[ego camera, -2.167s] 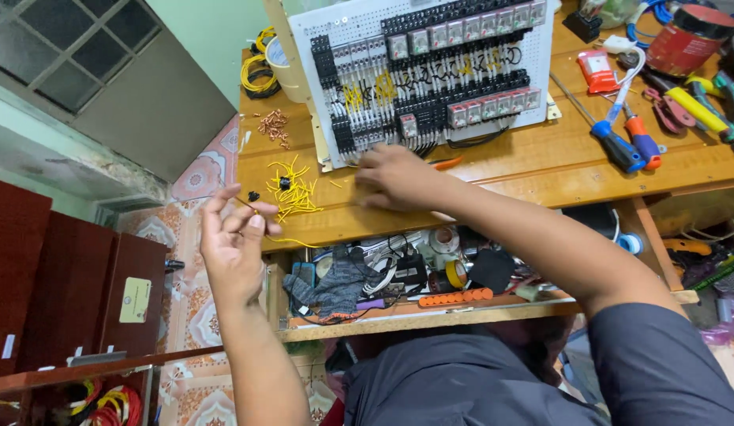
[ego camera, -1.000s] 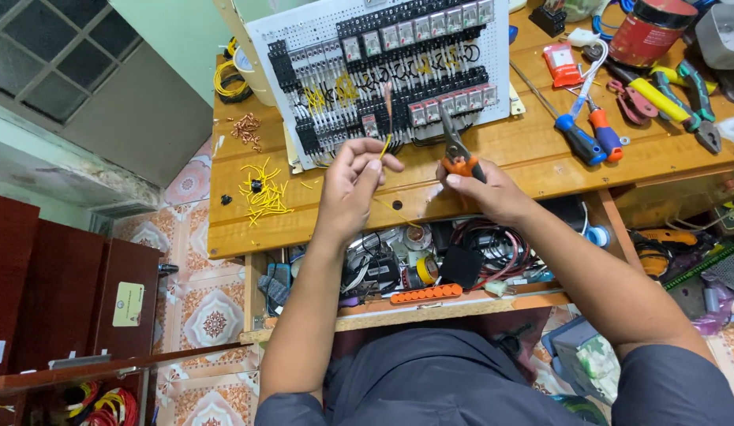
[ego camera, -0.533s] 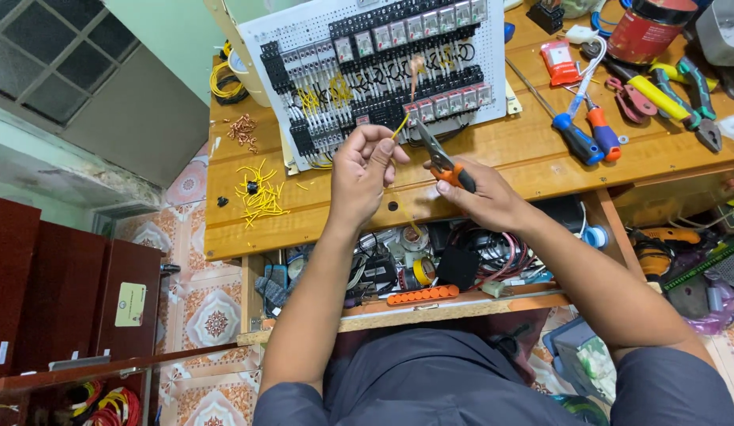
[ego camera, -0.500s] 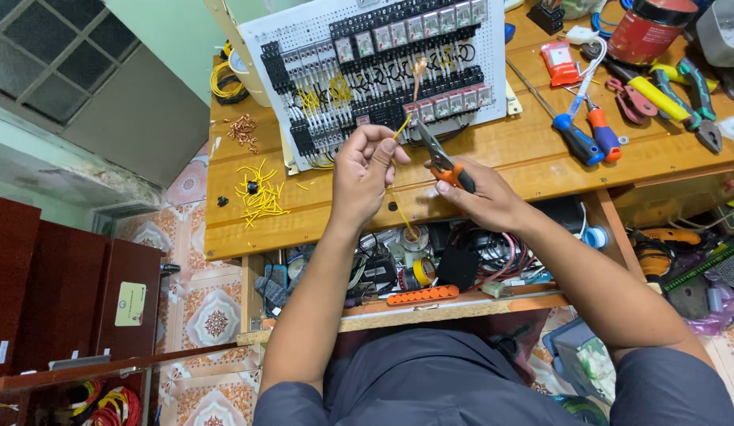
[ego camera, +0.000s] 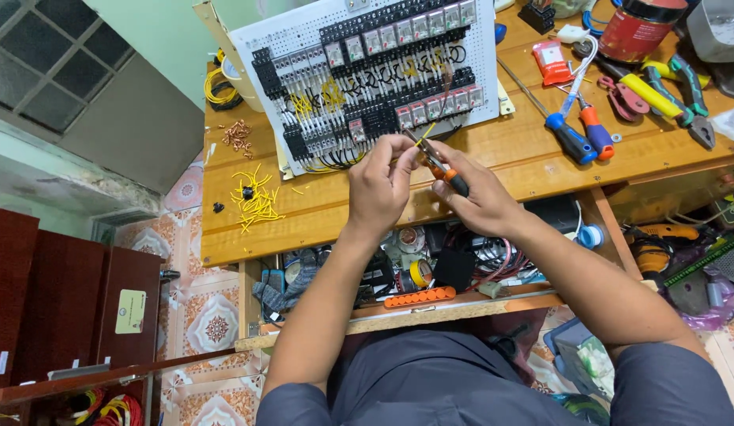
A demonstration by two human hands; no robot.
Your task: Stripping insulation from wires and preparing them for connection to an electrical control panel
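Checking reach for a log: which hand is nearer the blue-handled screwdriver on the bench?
Right. The right hand is closer to the blue-handled screwdriver; the left hand is farther off, beyond the right.

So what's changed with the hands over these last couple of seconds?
The right hand left the bench top and took up orange-handled pliers. The left hand, first held open out by the bench's left end, came in to meet it and now pinches a short yellow wire at the plier tips. The wired panel, the loose yellow wire pieces and the screwdrivers stayed put.
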